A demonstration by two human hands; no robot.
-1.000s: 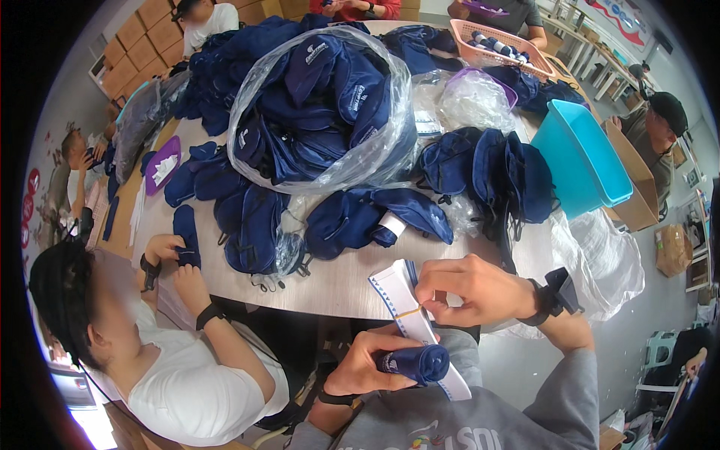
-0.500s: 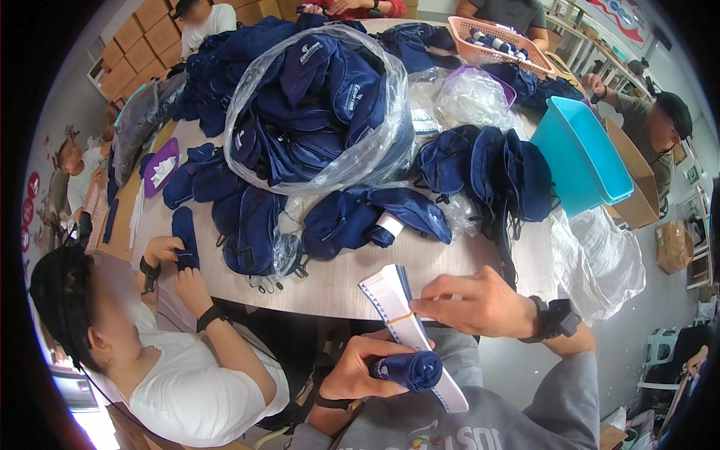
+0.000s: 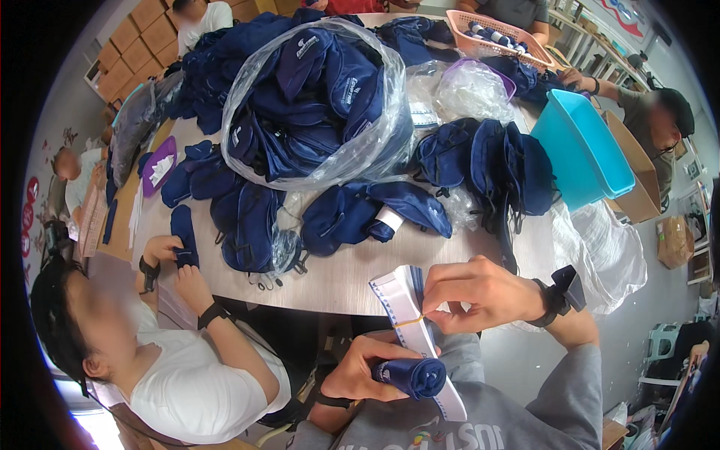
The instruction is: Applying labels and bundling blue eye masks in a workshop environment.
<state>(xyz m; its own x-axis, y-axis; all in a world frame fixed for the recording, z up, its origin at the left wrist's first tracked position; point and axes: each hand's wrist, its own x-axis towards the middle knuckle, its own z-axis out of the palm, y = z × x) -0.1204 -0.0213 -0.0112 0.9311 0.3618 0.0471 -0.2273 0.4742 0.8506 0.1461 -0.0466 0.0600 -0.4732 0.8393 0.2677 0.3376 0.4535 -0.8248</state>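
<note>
My left hand (image 3: 360, 369) is closed around a tightly rolled navy cloth (image 3: 420, 378), and a stack of long white paper strips (image 3: 396, 300) with blue edge marks stands behind the roll, apparently in the same grip. A yellow rubber band (image 3: 409, 323) circles the stack. With thumb and index finger together, my right hand (image 3: 480, 294) pinches at the stack's right edge, beside the rubber band. Whether it grips one strip or several is hidden. Just beyond, on the table, a navy roll (image 3: 385, 223) wears a white paper band, among navy pouches (image 3: 337, 220).
A clear plastic bag (image 3: 397, 142) full of navy pouches fills the table's middle. To its right stand a turquoise bin (image 3: 581, 154) and a pink basket (image 3: 499, 41) of banded rolls. A co-worker (image 3: 187, 352) sits close at my left, handling a navy cloth (image 3: 184, 232).
The stack of strips and the roll have shifted slightly right. My right hand's fingers have curled tighter beside the rubber band, and its wrist has turned a little.
</note>
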